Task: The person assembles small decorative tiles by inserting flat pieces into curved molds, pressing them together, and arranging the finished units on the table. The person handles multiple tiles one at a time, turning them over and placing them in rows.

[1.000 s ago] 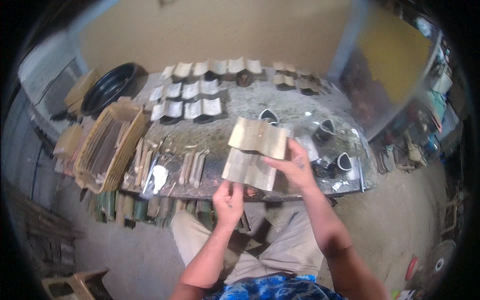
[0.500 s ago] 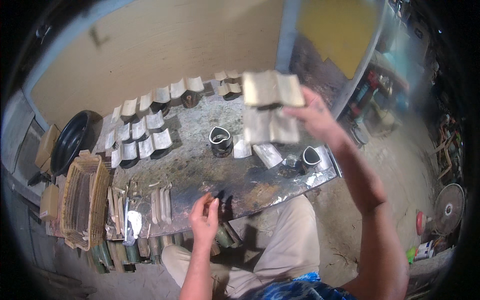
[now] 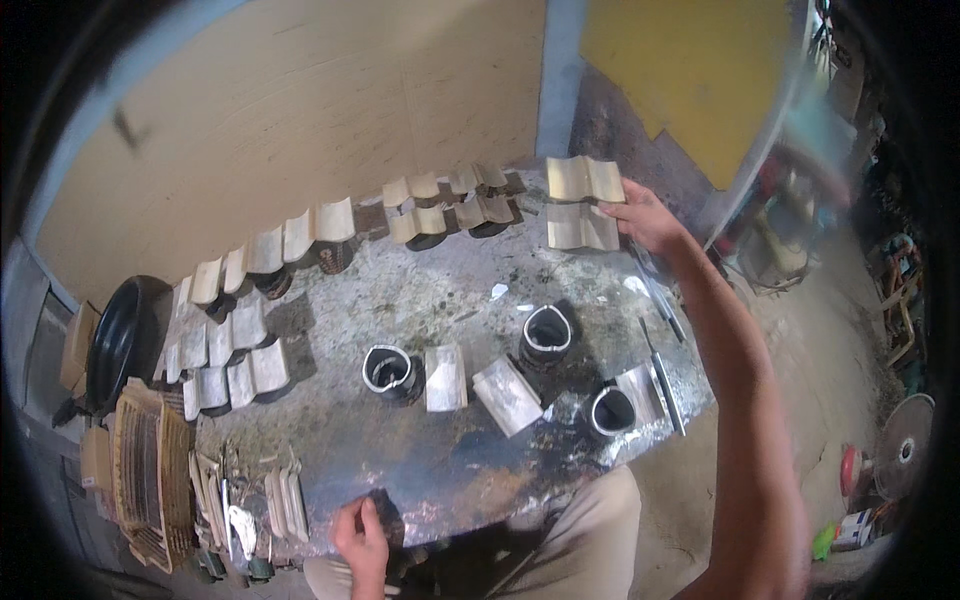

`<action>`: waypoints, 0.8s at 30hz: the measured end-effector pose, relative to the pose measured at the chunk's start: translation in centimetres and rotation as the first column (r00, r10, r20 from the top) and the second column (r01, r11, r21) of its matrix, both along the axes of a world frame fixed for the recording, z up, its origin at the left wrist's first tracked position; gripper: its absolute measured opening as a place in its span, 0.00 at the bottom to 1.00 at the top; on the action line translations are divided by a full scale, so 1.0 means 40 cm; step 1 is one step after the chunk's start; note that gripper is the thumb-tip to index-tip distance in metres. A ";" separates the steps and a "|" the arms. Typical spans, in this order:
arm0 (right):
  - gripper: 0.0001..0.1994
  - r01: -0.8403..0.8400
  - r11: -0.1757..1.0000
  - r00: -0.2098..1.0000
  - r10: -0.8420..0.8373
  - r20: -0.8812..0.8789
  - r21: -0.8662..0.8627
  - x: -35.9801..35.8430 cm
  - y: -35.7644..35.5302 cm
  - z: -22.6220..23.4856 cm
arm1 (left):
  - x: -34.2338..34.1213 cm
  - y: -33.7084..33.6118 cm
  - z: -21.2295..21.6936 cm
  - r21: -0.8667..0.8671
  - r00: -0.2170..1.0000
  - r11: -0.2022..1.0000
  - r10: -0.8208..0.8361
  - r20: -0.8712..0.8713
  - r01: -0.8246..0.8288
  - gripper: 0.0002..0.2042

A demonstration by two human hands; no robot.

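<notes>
At the far right of the worktable, my right hand is closed on the right edge of a pale wavy double piece, one curved sheet above another. Whether it touches the tabletop I cannot tell. Left of it stand similar pale wavy pieces on dark bases. My left hand is low by the near edge, fingers curled in and thumb against them; anything inside is hidden. Between my hands stand dark cups with pale heart-shaped or round rims, beside pale curved plates.
More wavy pieces fill the left side of the table. Pale sticks lie near the front edge, next to a woven basket. A black basin leans behind it. A long thin tool lies along the right edge.
My right hand has brought the wavy double piece lower toward the table's far right. The view has shifted, bringing another round-rimmed cup into sight. My left hand stays curled near the front edge.
</notes>
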State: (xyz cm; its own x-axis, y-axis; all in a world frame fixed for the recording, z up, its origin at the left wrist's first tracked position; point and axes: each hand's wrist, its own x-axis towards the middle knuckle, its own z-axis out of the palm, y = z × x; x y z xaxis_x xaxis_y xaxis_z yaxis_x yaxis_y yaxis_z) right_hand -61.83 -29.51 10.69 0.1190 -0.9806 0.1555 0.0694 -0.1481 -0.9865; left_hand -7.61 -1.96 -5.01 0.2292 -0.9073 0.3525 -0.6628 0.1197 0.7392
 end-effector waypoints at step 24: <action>0.27 -0.131 0.975 0.991 0.123 0.051 0.179 -0.113 -0.444 -0.249 | -0.029 -0.003 0.023 0.182 0.997 0.980 0.070 0.030 -0.074 0.10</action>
